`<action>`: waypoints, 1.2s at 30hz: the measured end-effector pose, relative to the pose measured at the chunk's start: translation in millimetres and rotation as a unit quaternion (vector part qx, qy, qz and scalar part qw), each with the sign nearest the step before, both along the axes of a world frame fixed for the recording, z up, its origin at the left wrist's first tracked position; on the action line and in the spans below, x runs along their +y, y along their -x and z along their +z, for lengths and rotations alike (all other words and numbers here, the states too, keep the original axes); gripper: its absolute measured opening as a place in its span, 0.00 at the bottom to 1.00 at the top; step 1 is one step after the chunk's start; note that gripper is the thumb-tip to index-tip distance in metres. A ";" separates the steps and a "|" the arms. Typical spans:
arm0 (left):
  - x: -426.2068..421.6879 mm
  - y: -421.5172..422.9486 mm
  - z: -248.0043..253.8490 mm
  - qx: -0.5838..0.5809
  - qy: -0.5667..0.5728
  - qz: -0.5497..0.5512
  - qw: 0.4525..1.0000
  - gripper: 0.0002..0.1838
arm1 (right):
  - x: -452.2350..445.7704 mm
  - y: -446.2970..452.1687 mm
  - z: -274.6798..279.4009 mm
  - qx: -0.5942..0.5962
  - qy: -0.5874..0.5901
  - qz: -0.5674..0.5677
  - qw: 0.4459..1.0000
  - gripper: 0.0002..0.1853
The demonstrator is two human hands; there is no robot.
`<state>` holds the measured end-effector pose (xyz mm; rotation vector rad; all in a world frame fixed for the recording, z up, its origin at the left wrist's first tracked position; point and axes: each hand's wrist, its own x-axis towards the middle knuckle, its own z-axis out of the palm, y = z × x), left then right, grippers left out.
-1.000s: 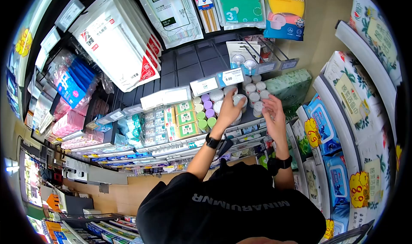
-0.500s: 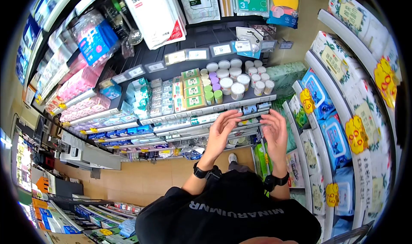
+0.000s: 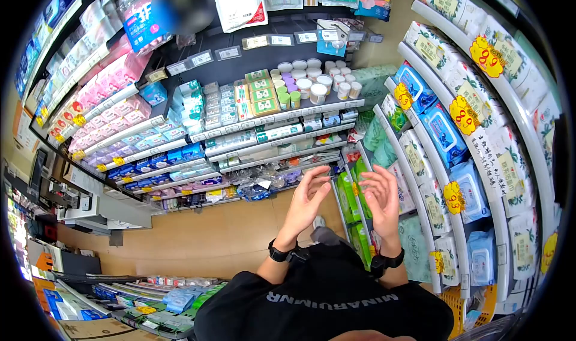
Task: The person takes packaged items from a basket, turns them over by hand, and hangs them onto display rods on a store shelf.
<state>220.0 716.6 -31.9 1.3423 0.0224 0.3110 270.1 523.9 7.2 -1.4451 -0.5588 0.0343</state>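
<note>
My left hand is raised over the aisle floor with its fingers loosely curved and apart, holding nothing. Beside it on the right, my right hand hangs in the air, fingers apart and empty, in front of green packs on a low shelf. Neither hand touches the goods. Beyond them, white-lidded round tubs stand in rows on a shelf, with small green-lidded containers and green-and-tan boxes to their left.
Shelves of blue wipe packs and white tissue packs rise on the right. Pink packs fill the left shelves. Tan floor lies between the shelf fronts and a lower rack. An orange basket sits bottom right.
Both hands have drawn back from the white-lidded tubs and now hang lower, apart from the shelf. The view has shifted, showing more of the floor and right shelves.
</note>
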 end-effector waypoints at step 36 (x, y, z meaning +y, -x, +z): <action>-273.4 108.0 31.3 -0.034 -0.055 -0.397 0.915 0.18 | -248.0 236.9 20.4 -0.060 0.034 -0.317 0.946 0.29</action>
